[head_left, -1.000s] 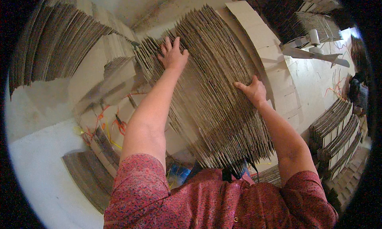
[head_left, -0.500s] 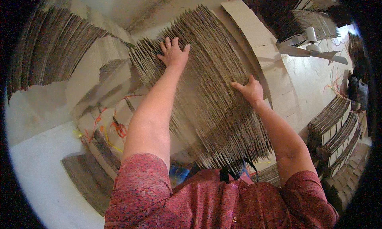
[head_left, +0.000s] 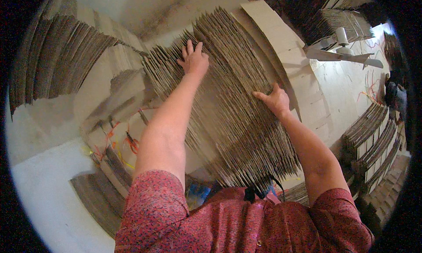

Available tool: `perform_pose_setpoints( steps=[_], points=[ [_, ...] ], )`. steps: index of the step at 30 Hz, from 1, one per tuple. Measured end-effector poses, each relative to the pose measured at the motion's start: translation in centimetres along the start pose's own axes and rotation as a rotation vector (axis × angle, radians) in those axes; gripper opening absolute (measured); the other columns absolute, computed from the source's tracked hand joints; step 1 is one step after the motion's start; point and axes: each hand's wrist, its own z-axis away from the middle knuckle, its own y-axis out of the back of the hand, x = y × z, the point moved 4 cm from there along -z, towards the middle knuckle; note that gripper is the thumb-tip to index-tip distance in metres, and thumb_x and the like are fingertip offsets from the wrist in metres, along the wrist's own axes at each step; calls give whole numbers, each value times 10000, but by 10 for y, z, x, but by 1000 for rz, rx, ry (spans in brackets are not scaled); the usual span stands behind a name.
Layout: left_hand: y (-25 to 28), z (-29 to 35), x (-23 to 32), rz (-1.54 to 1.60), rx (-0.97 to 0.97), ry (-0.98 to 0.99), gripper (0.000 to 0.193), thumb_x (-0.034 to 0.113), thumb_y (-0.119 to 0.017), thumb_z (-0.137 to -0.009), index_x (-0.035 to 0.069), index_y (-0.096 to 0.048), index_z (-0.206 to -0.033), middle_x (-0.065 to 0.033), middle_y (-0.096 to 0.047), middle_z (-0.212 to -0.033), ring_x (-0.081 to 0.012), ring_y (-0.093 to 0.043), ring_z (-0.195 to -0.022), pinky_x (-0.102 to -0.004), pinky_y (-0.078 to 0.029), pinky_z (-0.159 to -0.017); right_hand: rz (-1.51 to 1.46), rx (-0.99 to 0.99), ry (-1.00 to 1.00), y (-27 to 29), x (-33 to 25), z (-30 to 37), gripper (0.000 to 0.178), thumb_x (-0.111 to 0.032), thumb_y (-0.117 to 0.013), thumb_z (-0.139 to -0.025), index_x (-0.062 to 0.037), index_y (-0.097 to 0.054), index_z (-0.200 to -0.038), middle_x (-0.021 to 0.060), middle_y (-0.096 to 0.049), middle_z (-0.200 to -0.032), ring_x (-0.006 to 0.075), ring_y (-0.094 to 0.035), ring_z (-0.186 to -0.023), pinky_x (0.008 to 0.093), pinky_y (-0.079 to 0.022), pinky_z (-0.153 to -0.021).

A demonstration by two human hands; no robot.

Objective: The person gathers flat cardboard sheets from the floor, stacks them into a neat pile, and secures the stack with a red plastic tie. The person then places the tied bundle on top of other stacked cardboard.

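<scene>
Cardboard sheets (head_left: pixel 235 83) stand packed beneath outstretched left hand (head_left: pixel 194 63), fingers fanned, and right hand (head_left: pixel 277 101), thumb splayed; neither grips anything.

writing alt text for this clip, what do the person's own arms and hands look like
The sleeves are short, reddish-pink, with a small dark print. Both forearms are uncovered, and the left hand and right hand are bare; no gloves, watch or bracelet show.

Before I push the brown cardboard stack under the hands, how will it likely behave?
The cardboard stack would probably shear or fan rather than move as one block: many thin, separate edges show, jagged along the top. Individual sheets are likely light but fairly stiff, as they look like thin board. Together, probably hefty, given how many are packed tightly.
</scene>
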Motion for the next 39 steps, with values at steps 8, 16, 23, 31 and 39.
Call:
perform_pose_setpoints(
  steps=[8,16,23,31,39],
  points=[
    [2,8,17,-16,72,69,612,442,-546,-823,200,-342,-1347,-87,-135,-1481,-305,-81,-1367,-635,-116,-1026,-9,-3,-2,-3,5,-2,810,-640,-697,-577,47,-528,-970,240,-622,-821,381,-607,-850,441,-469,-754],
    [-6,3,33,-193,212,-231,575,237,-503,-848,327,-291,-1375,-30,-118,-1494,-330,-150,-1349,-632,-150,-1012,5,-24,-5,-7,10,-6,825,-704,-667,-548,-16,-556,-990,201,-630,-889,350,-610,-863,431,-484,-755],
    [-19,17,16,-63,100,-116,502,392,-413,-903,183,-344,-1354,-46,-148,-1487,-282,-102,-1368,-581,-97,-1051,-11,-74,-2,-2,7,-3,914,-685,-670,-570,-12,-478,-1157,218,-618,-950,344,-604,-899,418,-482,-773],
    [-33,29,6,-142,271,-150,694,507,-488,-816,135,-297,-1370,-96,-186,-1474,-311,-106,-1366,-585,-90,-1049,222,131,255,-3,1,5,1131,-641,-685,-585,27,-204,-1360,220,-420,-1289,359,-482,-1110,476,-421,-872],
    [-35,30,5,-197,286,-150,688,486,-486,-817,123,-305,-1374,-80,-179,-1478,-309,-133,-1361,-589,-121,-1037,264,-28,93,12,2,0,1156,-495,-736,-604,6,-57,-1395,204,-280,-1393,355,-401,-1194,543,-384,-905]
  ],
)
